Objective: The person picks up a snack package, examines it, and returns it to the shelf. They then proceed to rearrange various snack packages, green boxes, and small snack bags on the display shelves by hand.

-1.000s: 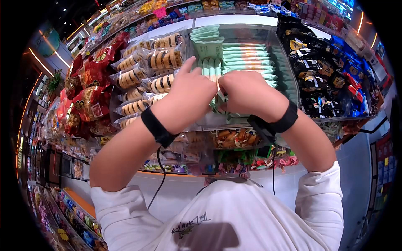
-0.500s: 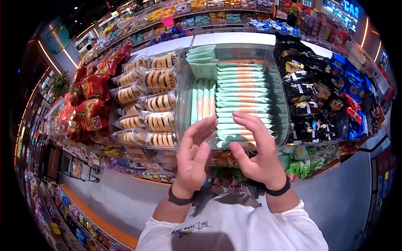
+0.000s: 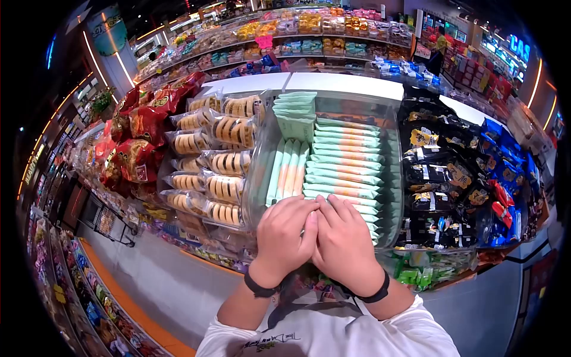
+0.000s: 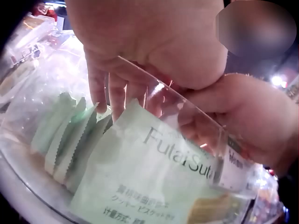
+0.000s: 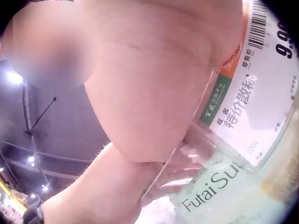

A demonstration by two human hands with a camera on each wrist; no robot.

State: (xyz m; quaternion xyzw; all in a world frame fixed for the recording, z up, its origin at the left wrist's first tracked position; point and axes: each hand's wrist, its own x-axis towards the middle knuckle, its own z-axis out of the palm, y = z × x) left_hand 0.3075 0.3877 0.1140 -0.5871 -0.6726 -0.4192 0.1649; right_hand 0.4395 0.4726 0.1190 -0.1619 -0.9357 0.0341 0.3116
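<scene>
My left hand (image 3: pixel 285 229) and right hand (image 3: pixel 345 238) lie side by side over the near edge of a clear plastic bin (image 3: pixel 259 172), the left thumb against the right hand. In the left wrist view, fingers (image 4: pixel 97 88) reach down past the bin's rim, their tips beside mint-green cookie packets (image 4: pixel 135 158). The right wrist view shows the right hand (image 5: pixel 154 84) at the clear wall, with fingers behind it. Inside the bin, a long row of packets (image 3: pixel 345 159) stands at the right. Several upright packets (image 3: pixel 288 169) and a stack (image 3: pixel 295 113) are at the left.
Cookies in clear bags (image 3: pixel 229 160) and red snack bags (image 3: pixel 140 137) adjoin the bin at left. Black bags (image 3: pixel 431 172) and blue bags (image 3: pixel 505 178) lie at right. A price label (image 5: pixel 254 93) is on the bin's front. A shopping cart (image 3: pixel 107 220) stands in the aisle.
Both hands first worked among the packets, then drew back apart with fingers spread. Now they have come together over the near rim. The row of packets shows fully.
</scene>
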